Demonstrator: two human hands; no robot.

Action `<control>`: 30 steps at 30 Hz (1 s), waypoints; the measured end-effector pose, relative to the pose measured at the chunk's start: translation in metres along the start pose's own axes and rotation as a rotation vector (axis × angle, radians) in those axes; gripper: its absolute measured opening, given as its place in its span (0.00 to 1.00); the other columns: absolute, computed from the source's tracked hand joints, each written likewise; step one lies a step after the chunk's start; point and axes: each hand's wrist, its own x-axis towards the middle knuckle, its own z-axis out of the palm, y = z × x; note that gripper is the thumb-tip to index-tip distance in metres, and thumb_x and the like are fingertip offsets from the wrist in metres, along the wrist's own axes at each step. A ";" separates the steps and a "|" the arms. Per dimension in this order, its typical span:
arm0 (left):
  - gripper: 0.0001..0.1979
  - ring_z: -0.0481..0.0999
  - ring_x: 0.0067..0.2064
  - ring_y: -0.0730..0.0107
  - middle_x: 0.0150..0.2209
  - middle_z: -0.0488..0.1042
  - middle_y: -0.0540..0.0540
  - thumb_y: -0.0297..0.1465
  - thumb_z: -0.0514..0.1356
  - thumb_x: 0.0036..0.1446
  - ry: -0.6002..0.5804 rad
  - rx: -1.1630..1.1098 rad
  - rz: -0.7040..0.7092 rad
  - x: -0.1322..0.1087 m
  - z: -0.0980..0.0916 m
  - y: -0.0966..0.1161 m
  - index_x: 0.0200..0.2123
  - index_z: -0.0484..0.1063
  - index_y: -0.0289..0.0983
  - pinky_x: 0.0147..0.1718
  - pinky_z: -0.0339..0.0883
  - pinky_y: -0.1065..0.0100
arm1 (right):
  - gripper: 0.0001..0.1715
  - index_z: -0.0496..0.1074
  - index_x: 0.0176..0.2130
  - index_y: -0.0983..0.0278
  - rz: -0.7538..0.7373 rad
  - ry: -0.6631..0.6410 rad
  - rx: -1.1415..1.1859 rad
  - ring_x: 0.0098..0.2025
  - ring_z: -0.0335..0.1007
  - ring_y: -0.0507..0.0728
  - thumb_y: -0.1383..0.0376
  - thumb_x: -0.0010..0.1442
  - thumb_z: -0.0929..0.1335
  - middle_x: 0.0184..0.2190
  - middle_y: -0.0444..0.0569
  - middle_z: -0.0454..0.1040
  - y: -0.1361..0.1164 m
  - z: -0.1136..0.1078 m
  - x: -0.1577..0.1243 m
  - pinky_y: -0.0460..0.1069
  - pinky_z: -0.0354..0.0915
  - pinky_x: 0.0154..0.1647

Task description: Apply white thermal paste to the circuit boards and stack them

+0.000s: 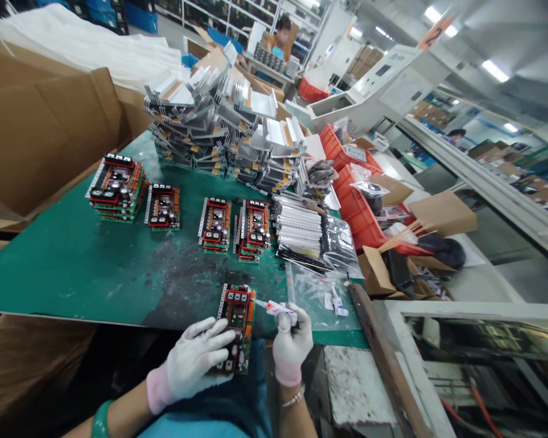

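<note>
1. Circuit board (238, 313) lies at the near edge of the green table (95, 274), partly overhanging; it is probably best kept level.
2. Left hand (192, 360): gloved fingers loosely spread across the board's lower part, not visibly closed round it; light, steady pressure should prevent shifting.
3. Right hand (295, 342): fingers curled around 1 white tube (276, 310), its nozzle (259, 302) at the board's upper right; contact is unclear. Squeezing gently would likely limit excess.

Rectangular green circuit board (238, 315) with orange and red-framed components, pale strip along its left side, face up, near centre, slender red-marked white tube (275, 309), aslant, nozzle pointing left at the board's far right edge.
</note>
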 end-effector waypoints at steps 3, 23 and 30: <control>0.10 0.73 0.58 0.64 0.50 0.79 0.49 0.40 0.65 0.59 -0.014 -0.003 -0.002 -0.001 -0.001 0.000 0.39 0.72 0.42 0.62 0.59 0.63 | 0.14 0.73 0.37 0.64 -0.015 -0.008 -0.010 0.34 0.76 0.56 0.56 0.58 0.70 0.33 0.49 0.79 0.002 -0.001 -0.001 0.50 0.71 0.36; 0.10 0.73 0.58 0.65 0.50 0.79 0.50 0.40 0.66 0.57 -0.028 0.011 -0.010 -0.005 0.004 -0.001 0.38 0.72 0.43 0.62 0.59 0.63 | 0.10 0.74 0.36 0.63 -0.128 -0.058 -0.119 0.30 0.76 0.55 0.58 0.61 0.69 0.29 0.46 0.78 -0.006 -0.026 -0.016 0.48 0.71 0.32; 0.10 0.74 0.58 0.65 0.50 0.79 0.52 0.42 0.62 0.61 -0.009 0.039 0.013 0.000 0.002 -0.001 0.37 0.73 0.42 0.63 0.56 0.64 | 0.08 0.74 0.36 0.62 -0.263 -0.092 -0.132 0.29 0.75 0.53 0.61 0.64 0.68 0.29 0.45 0.77 -0.012 -0.029 -0.021 0.47 0.69 0.31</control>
